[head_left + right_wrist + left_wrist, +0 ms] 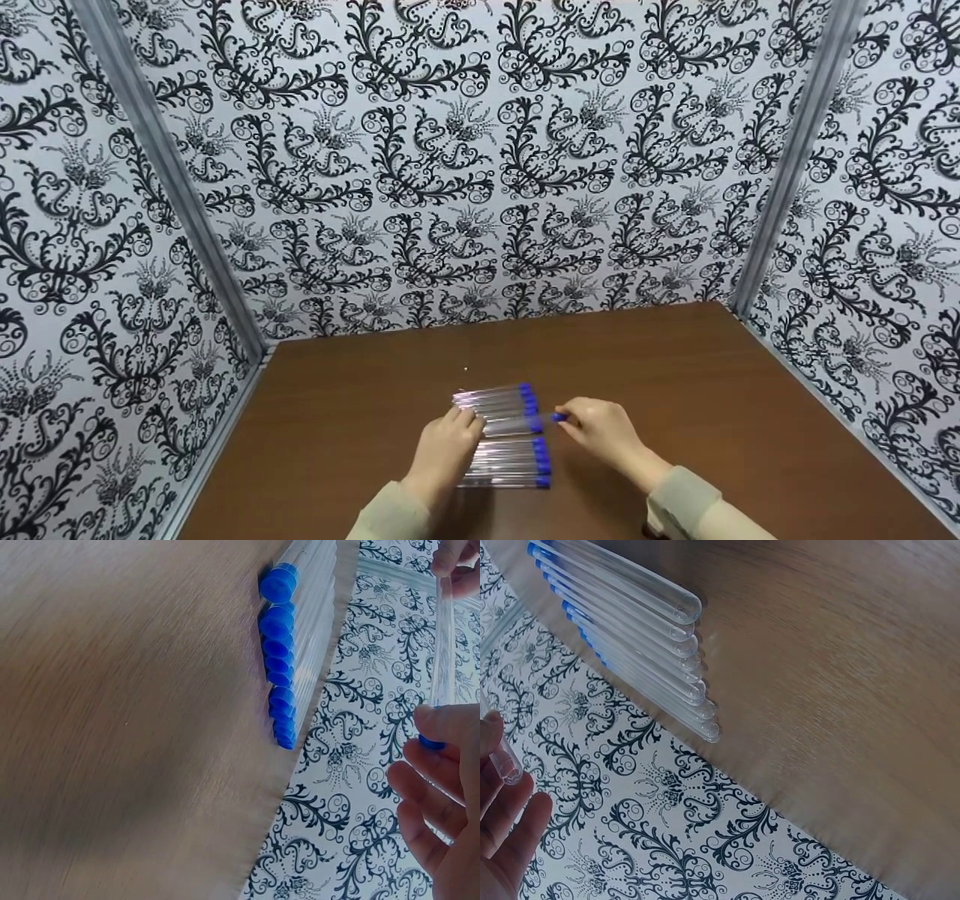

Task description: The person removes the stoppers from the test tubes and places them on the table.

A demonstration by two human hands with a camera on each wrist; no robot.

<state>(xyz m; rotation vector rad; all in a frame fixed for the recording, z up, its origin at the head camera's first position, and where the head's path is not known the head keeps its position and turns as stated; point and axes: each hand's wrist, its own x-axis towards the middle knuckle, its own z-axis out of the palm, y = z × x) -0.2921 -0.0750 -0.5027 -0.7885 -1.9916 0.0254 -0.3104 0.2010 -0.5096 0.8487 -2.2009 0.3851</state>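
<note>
A clear test tube [443, 645] with a blue cap [431, 743] is held between both hands, raised above the table. My left hand [446, 448] pinches its rounded end between thumb and fingers; in the left wrist view that tip [508, 769] shows by the fingers. My right hand [604, 430] pinches the blue cap at the other end. Beneath and beside the hands lies a row of similar capped test tubes [506, 454], side by side, their blue caps [278, 624] toward the right and rounded ends [686, 611] toward the left. The left hand hides part of the row.
The tubes lie on a brown wooden table [360, 390]. Walls with black scroll patterning [435, 187] stand behind and at both sides, with grey metal posts [787, 150] at the corners.
</note>
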